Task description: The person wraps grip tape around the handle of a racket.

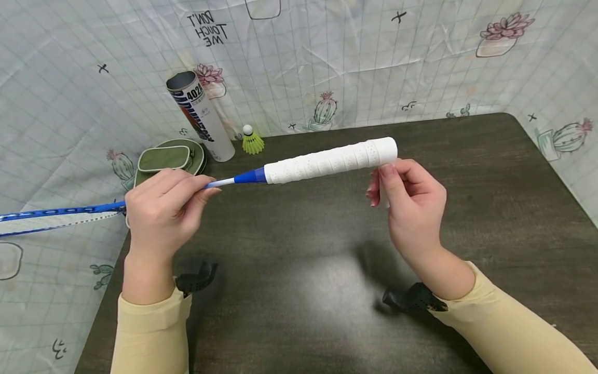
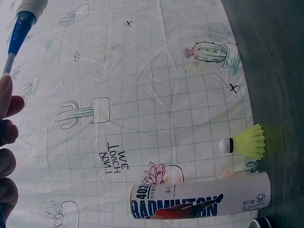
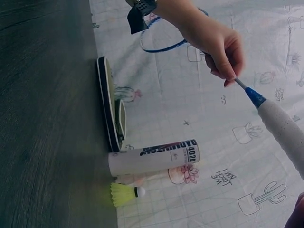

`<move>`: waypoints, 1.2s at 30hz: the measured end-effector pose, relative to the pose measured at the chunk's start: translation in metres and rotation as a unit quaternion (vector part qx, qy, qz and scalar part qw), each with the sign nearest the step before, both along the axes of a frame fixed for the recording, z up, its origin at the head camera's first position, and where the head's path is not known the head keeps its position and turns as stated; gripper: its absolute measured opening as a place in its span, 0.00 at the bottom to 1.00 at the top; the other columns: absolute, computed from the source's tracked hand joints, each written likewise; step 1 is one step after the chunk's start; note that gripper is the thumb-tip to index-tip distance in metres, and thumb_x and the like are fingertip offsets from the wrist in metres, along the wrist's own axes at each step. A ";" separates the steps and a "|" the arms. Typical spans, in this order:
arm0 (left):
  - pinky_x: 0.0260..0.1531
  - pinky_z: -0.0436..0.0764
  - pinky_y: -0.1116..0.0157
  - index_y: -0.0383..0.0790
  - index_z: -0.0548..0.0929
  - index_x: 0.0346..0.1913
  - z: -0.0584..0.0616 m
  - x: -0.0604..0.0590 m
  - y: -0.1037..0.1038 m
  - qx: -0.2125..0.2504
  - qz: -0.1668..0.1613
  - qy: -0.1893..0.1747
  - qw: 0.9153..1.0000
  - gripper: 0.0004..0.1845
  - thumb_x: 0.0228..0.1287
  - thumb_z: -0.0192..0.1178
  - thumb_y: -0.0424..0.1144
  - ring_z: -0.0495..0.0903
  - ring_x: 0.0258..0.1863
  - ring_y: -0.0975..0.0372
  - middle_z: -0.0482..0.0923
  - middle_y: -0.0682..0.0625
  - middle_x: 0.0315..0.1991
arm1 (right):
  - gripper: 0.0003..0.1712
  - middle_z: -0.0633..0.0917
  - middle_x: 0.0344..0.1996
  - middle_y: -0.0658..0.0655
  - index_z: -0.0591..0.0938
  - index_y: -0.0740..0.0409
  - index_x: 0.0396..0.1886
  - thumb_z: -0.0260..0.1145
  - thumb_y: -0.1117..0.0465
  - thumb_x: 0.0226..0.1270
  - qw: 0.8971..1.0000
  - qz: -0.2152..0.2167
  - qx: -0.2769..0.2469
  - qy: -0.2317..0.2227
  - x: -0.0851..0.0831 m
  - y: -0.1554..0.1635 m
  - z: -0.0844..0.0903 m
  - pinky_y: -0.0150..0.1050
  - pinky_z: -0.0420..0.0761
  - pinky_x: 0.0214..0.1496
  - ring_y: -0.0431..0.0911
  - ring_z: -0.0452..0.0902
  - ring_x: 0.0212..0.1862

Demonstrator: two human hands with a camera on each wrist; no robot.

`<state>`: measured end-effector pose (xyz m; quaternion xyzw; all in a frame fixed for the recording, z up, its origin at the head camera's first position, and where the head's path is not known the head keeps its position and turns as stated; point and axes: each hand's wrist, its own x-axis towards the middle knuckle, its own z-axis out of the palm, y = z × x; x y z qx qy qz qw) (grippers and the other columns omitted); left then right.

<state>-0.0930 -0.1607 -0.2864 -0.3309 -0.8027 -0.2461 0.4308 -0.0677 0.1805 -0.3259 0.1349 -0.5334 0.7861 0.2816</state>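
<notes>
A badminton racket [image 1: 252, 176] is held in the air above the table, handle toward the right, blue frame and strings running out at the left. My left hand [image 1: 163, 208] grips its thin shaft between thumb and fingers, close to the blue cone. White perforated grip tape [image 1: 327, 162] is wound in overlapping turns round the handle. Just below the butt end, my right hand [image 1: 413, 208] pinches a white piece of this tape between thumb and fingers; most of that piece is hidden by the fingers. In the right wrist view the left hand [image 3: 221, 52] shows on the shaft.
A white badminton tube [image 1: 203, 119] stands open-topped at the back left. Beside it are a yellow shuttlecock [image 1: 253, 141], cork up, and a green zipped case [image 1: 165, 157]. Behind the dark table [image 1: 299, 291] hangs a printed cloth [image 1: 299, 62].
</notes>
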 end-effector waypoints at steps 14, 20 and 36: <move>0.17 0.61 0.67 0.37 0.89 0.30 0.003 0.003 -0.007 -0.020 -0.021 -0.041 0.999 0.04 0.55 0.74 0.34 0.62 0.15 0.66 0.79 0.52 0.18 | 0.14 0.80 0.21 0.59 0.74 0.78 0.27 0.62 0.73 0.74 0.999 0.019 0.023 -0.017 0.001 0.001 0.001 0.35 0.76 0.25 0.47 0.73 0.21; 0.19 0.63 0.68 0.37 0.90 0.30 0.004 0.002 -0.005 -0.011 -0.023 -0.042 0.999 0.06 0.53 0.77 0.34 0.64 0.15 0.66 0.79 0.51 0.20 | 0.10 0.81 0.22 0.59 0.74 0.78 0.30 0.60 0.76 0.73 0.999 0.040 0.012 -0.003 0.001 0.001 0.003 0.35 0.76 0.25 0.47 0.74 0.23; 0.24 0.68 0.76 0.36 0.90 0.37 0.007 0.002 -0.012 -0.036 -0.041 -0.109 0.993 0.08 0.54 0.76 0.30 0.69 0.19 0.66 0.84 0.48 0.26 | 0.10 0.81 0.22 0.59 0.75 0.80 0.29 0.63 0.76 0.71 1.000 0.023 0.021 -0.001 0.000 0.001 0.003 0.35 0.74 0.25 0.48 0.73 0.22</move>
